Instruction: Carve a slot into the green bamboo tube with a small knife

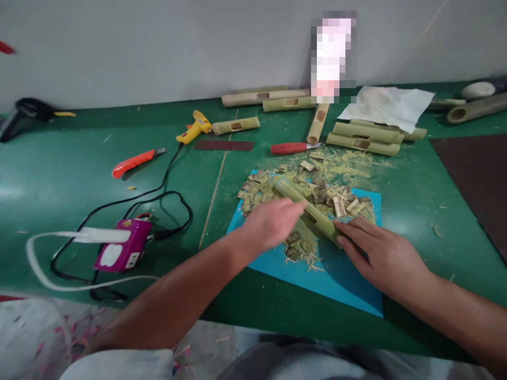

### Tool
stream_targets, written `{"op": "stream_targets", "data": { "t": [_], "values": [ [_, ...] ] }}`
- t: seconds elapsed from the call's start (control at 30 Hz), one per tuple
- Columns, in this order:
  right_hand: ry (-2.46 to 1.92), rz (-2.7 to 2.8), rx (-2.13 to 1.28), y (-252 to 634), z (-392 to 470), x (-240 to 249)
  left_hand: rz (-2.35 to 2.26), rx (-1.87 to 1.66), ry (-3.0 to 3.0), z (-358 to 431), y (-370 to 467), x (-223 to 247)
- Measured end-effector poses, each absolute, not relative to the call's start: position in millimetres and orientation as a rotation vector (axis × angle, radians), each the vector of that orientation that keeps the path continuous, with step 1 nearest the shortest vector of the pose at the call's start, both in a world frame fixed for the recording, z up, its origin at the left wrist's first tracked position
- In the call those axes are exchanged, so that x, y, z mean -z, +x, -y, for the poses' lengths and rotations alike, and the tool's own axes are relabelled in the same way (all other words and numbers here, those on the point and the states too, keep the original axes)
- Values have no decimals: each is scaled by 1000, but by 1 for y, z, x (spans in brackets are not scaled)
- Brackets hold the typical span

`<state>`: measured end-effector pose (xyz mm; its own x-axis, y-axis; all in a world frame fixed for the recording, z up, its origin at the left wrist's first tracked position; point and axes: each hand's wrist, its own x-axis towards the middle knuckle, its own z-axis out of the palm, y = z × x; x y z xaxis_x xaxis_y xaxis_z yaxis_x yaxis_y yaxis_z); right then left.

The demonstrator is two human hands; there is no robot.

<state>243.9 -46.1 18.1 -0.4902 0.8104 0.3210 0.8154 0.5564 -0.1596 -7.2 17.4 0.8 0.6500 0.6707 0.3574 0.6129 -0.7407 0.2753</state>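
Observation:
A pale green bamboo tube (291,189) with a slot cut in its side lies slanted over a blue sheet (336,285) covered with shavings. My left hand (275,221) is closed at the tube's middle, a fingertip beside the slot; the undersides of its fingers are hidden. The tube's near right end is pinched between the thumb and fingers of my right hand (382,256). Bamboo chips (253,190) and fine shavings lie around the tube. Just beyond the sheet rests a red-handled carving knife (291,148).
Further slotted bamboo tubes (362,143) lie along the back, some under white paper (390,105). To the left are a yellow glue gun (194,128), an orange utility knife (137,162), and a purple power adapter (124,245) with cords. A dark brown mat (475,174) covers the right side.

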Motion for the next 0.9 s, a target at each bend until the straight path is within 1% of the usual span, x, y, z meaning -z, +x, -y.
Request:
{"op": "stream_targets", "data": {
  "t": [0.07,0.13,0.27,0.33,0.5,0.57,0.67,0.73,0.83,0.9],
  "values": [
    [-1337,2439,6,244,46,-18,-1282,-756,2680,-31,-17,0],
    [-1333,2435,5,245,46,-17,-1370,-760,2657,-35,-19,0],
    [-1321,2436,28,244,47,-16,-1089,-562,2753,-16,-4,0],
    [-1313,2433,51,243,47,-17,-1032,-548,2761,-13,-2,-1],
    [-1273,2425,87,242,46,-19,-1374,-742,2745,-31,-15,0],
    [-1268,2433,78,241,46,-20,-1320,-681,2824,-25,-10,0],
    [-1275,2441,49,241,46,-20,-1061,-537,2911,-11,-1,1],
    [-1288,2435,39,241,46,-20,-1051,-579,2895,-13,-3,1],
    [-1301,2428,33,242,47,-20,-1312,-756,2783,-27,-14,1],
    [-1297,2426,32,242,47,-19,-1337,-772,2739,-32,-16,0]
  ]
}}
